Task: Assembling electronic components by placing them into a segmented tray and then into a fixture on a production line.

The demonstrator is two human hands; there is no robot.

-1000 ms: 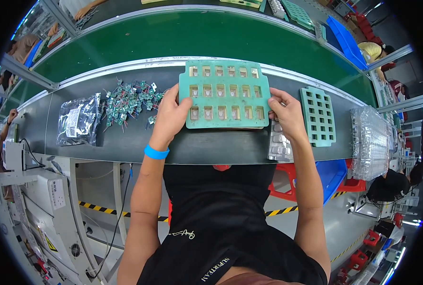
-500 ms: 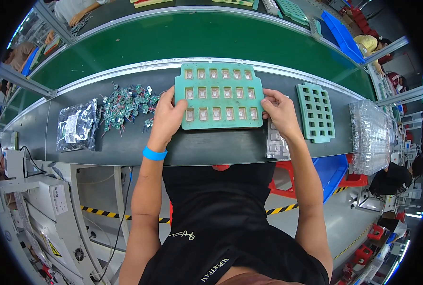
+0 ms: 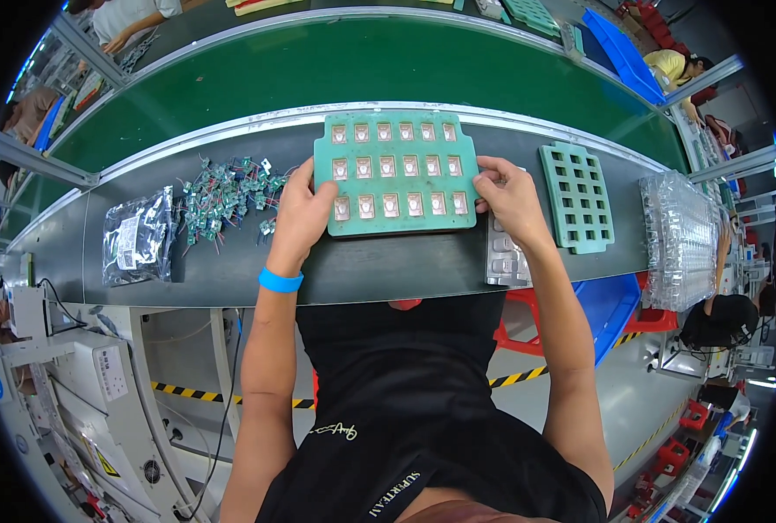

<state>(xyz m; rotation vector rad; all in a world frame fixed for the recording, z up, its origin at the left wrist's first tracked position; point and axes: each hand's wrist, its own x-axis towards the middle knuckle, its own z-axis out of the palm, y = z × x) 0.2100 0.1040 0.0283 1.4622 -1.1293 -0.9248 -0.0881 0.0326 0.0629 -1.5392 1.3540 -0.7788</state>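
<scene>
— What's in hand here?

— Both hands are on the green tray [image 3: 397, 173], which lies flat on the dark bench [image 3: 388, 266] near its far edge, just short of the green belt [image 3: 362, 65]. The left hand [image 3: 303, 212] rests on the tray's left edge, fingers together over the rim, thumb beside it. The right hand [image 3: 512, 197] curls over the right edge the same way.

— So which step, would you say?

— Setting or squaring the tray, I'd judge. A next move would need an even grip on both sides, kept level so nothing slides out.

— What's in it?

— Three rows of pockets, each with a small brownish part (too small to tell more). An empty green grid [image 3: 577, 197] lies just right of the right hand, a clear blister tray [image 3: 503, 259] sits at the bench's near edge under that wrist, and a stack of clear trays [image 3: 677, 235] stands at the right end.

— And left?

— A heap of small wired parts [image 3: 222, 196], then a dark bag [image 3: 137, 237] toward the left end.
</scene>
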